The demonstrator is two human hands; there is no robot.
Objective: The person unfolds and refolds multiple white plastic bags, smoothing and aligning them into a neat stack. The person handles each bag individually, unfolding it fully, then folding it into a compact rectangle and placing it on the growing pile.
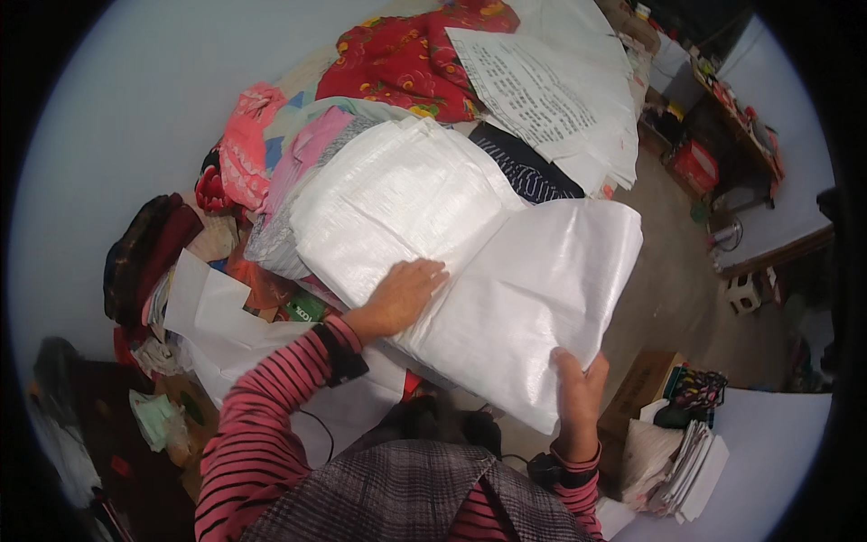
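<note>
A stack of white woven plastic sacks (pixel 406 196) lies before me on a heap of cloth. My left hand (pixel 401 298) rests flat, palm down, on the stack, beside a crease. My right hand (pixel 580 386) grips the near right edge of a white woven sheet (pixel 528 291), thumb on top, its far end curled over. At the back right lie more white sacks bearing printed writing (pixel 535 95). A black patterned cloth (pixel 525 162) shows between the two piles.
Red floral fabric (pixel 406 61) and pink cloth (pixel 247 149) lie behind the stack. White sheeting (pixel 230 325) hangs at the left. At the lower right stand a cardboard box (pixel 640 386) and a bundle of folded white material (pixel 687 471). A cluttered table (pixel 738 115) stands farther right.
</note>
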